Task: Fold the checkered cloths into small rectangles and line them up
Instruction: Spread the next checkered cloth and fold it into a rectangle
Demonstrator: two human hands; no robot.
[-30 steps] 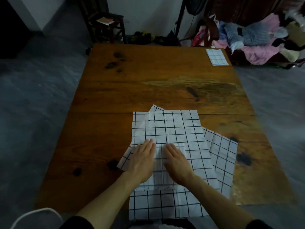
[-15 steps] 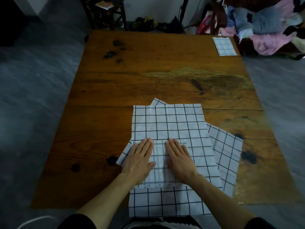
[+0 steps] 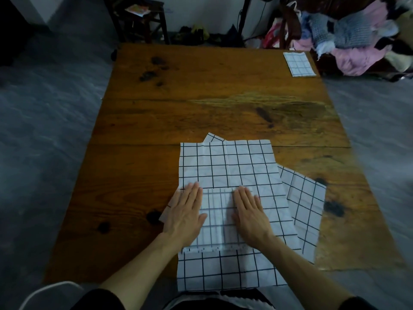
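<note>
Both hands lie flat, palms down, on a partly folded cloth (image 3: 215, 215) at the near edge of the table (image 3: 201, 104). The left hand (image 3: 184, 214) covers its left side, the right hand (image 3: 250, 212) its right side; the fingers (image 3: 192, 193) of each are straight and held together, pinching nothing. The folded piece rests on a larger open cloth (image 3: 228, 166), which reaches away past the fingertips and hangs over the near table edge; another cloth (image 3: 301, 209) shows beneath it to the right. The piece's long axis appears to run toward and away from the person, so the next fold probably crosses it. A finished rectangle (image 3: 299, 64) lies at the far right corner, well apart, nearer the right hand.
</note>
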